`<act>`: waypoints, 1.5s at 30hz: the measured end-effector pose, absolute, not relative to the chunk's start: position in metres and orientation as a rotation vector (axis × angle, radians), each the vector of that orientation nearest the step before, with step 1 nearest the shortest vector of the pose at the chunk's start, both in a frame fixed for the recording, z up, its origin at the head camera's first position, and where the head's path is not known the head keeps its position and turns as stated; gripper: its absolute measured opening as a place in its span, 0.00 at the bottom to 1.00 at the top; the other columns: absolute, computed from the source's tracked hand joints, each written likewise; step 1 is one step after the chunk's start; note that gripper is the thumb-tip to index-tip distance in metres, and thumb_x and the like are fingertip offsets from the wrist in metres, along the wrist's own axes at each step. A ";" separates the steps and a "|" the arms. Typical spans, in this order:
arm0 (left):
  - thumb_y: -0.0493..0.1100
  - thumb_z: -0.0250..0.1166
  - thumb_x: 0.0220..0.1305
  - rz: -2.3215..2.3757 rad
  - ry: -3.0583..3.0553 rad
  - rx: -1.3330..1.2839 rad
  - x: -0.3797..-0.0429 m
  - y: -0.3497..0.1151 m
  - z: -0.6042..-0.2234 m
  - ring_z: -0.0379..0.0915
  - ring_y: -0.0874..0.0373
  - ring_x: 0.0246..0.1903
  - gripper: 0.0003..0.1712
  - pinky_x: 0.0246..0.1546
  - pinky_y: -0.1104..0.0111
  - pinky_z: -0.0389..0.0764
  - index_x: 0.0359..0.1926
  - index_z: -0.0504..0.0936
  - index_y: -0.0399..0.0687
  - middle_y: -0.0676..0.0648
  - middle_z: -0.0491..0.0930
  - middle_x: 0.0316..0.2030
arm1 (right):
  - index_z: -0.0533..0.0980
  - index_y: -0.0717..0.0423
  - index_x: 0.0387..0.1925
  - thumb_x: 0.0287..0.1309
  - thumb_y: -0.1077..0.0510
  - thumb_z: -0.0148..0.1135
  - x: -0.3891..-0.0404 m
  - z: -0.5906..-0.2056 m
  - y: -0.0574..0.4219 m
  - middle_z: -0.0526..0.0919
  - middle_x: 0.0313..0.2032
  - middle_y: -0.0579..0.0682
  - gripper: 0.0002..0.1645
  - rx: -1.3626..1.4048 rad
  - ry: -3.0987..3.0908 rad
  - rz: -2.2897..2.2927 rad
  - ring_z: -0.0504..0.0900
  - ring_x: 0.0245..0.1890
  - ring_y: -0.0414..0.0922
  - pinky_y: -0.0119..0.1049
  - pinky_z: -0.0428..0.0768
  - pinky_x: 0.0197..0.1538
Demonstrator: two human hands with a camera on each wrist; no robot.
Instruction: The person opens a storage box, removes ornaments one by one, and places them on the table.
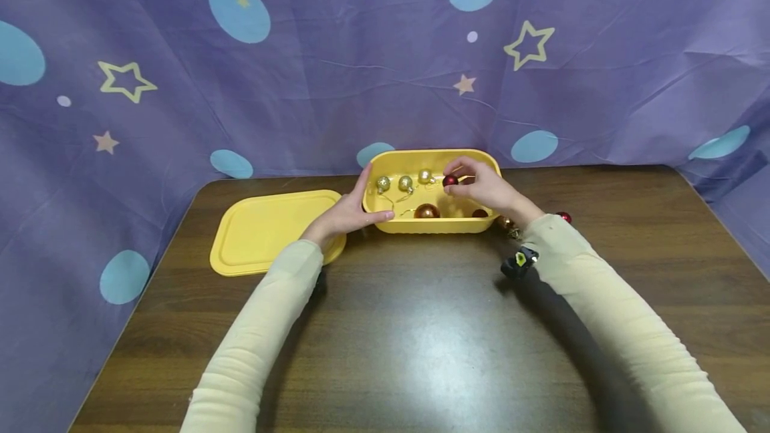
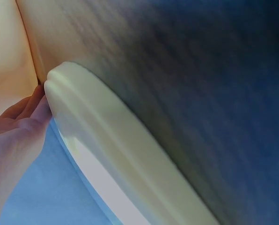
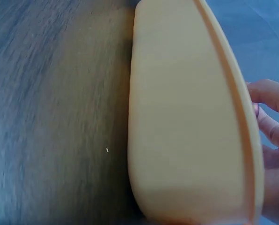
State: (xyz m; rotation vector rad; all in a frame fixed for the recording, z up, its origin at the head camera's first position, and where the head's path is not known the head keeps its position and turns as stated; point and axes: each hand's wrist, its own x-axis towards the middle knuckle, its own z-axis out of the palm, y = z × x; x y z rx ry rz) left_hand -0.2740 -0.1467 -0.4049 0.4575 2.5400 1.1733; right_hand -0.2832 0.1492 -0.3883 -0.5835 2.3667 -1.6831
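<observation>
A yellow plastic container (image 1: 433,226) stands at the back of the table with several small gold baubles (image 1: 406,184) and a larger copper-coloured bauble (image 1: 427,211) inside. My left hand (image 1: 345,213) spans its left end, straight thumb at the front rim and fingers along the side. In the left wrist view those fingers (image 2: 36,105) reach the container wall past the lid's edge. Over the container's right half, my right hand (image 1: 484,187) pinches a dark red bauble (image 1: 450,181). Another dark bauble (image 1: 479,213) shows beneath that hand. The right wrist view mostly holds the container's outer wall (image 3: 186,112).
The yellow lid (image 1: 265,229) lies flat on the wooden table (image 1: 385,326), left of the container. Beside its right end are gold baubles (image 1: 513,233) and a red bauble (image 1: 564,217), partly behind my right wrist. A purple patterned curtain (image 1: 337,85) hangs behind the table.
</observation>
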 end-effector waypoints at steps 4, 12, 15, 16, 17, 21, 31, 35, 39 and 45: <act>0.55 0.71 0.56 1.149 2.552 0.452 -0.275 -0.148 -0.406 0.69 0.37 0.55 0.67 0.60 0.50 0.65 0.75 0.26 0.64 0.27 0.62 0.65 | 0.69 0.73 0.51 0.58 0.71 0.62 -0.279 -0.384 0.160 0.77 0.46 0.66 0.19 -0.573 2.364 -1.708 0.79 0.42 0.48 0.30 0.77 0.45; 0.54 0.71 0.56 1.172 2.541 0.449 -0.274 -0.148 -0.405 0.69 0.37 0.56 0.66 0.60 0.49 0.64 0.76 0.26 0.64 0.27 0.60 0.66 | 0.69 0.74 0.51 0.59 0.71 0.61 -0.266 -0.375 0.184 0.77 0.47 0.67 0.19 -0.601 2.401 -1.711 0.79 0.42 0.46 0.29 0.77 0.47; 0.54 0.71 0.56 1.186 2.536 0.452 -0.274 -0.148 -0.404 0.69 0.38 0.55 0.66 0.60 0.50 0.64 0.76 0.27 0.64 0.28 0.61 0.65 | 0.69 0.73 0.51 0.60 0.69 0.61 -0.260 -0.374 0.195 0.78 0.46 0.66 0.19 -0.595 2.442 -1.686 0.80 0.40 0.42 0.27 0.78 0.41; 0.54 0.71 0.56 1.189 2.535 0.454 -0.274 -0.148 -0.404 0.69 0.38 0.56 0.66 0.60 0.50 0.64 0.76 0.27 0.64 0.28 0.60 0.66 | 0.70 0.72 0.51 0.60 0.68 0.61 -0.258 -0.373 0.199 0.78 0.46 0.65 0.19 -0.590 2.455 -1.675 0.81 0.40 0.41 0.27 0.78 0.40; 0.54 0.71 0.57 1.190 2.535 0.457 -0.274 -0.148 -0.404 0.69 0.38 0.56 0.66 0.61 0.51 0.63 0.76 0.27 0.63 0.27 0.60 0.66 | 0.70 0.71 0.52 0.61 0.68 0.61 -0.256 -0.373 0.203 0.79 0.46 0.65 0.19 -0.585 2.468 -1.665 0.81 0.40 0.40 0.27 0.77 0.39; 0.53 0.72 0.56 1.208 2.529 0.455 -0.274 -0.148 -0.402 0.68 0.39 0.57 0.66 0.61 0.51 0.62 0.76 0.27 0.64 0.28 0.60 0.66 | 0.70 0.70 0.52 0.62 0.66 0.61 -0.249 -0.373 0.217 0.80 0.46 0.65 0.19 -0.574 2.506 -1.637 0.80 0.41 0.37 0.26 0.77 0.41; 0.53 0.71 0.57 1.196 2.517 0.462 -0.275 -0.147 -0.404 0.69 0.40 0.54 0.67 0.60 0.51 0.64 0.76 0.26 0.63 0.28 0.59 0.67 | 0.74 0.68 0.50 0.60 0.66 0.63 -0.239 -0.378 0.252 0.83 0.43 0.57 0.17 -0.617 2.607 -1.595 0.79 0.40 0.34 0.24 0.75 0.43; 0.54 0.71 0.57 1.194 2.514 0.454 -0.274 -0.146 -0.404 0.68 0.40 0.56 0.66 0.61 0.51 0.63 0.76 0.26 0.64 0.28 0.58 0.67 | 0.74 0.68 0.48 0.58 0.68 0.64 -0.234 -0.380 0.262 0.84 0.40 0.52 0.16 -0.602 2.635 -1.598 0.80 0.38 0.33 0.25 0.76 0.40; 0.54 0.72 0.56 1.206 2.507 0.442 -0.274 -0.147 -0.404 0.70 0.41 0.53 0.67 0.59 0.52 0.65 0.75 0.26 0.65 0.28 0.60 0.66 | 0.74 0.68 0.46 0.58 0.68 0.65 -0.228 -0.381 0.267 0.85 0.39 0.48 0.15 -0.535 2.627 -1.623 0.81 0.37 0.36 0.27 0.77 0.38; 0.55 0.72 0.56 1.194 2.510 0.453 -0.275 -0.148 -0.406 0.70 0.40 0.54 0.67 0.59 0.51 0.66 0.75 0.25 0.64 0.28 0.60 0.66 | 0.73 0.69 0.47 0.58 0.67 0.65 -0.223 -0.386 0.278 0.84 0.39 0.46 0.17 -0.519 2.646 -1.591 0.81 0.37 0.35 0.25 0.77 0.38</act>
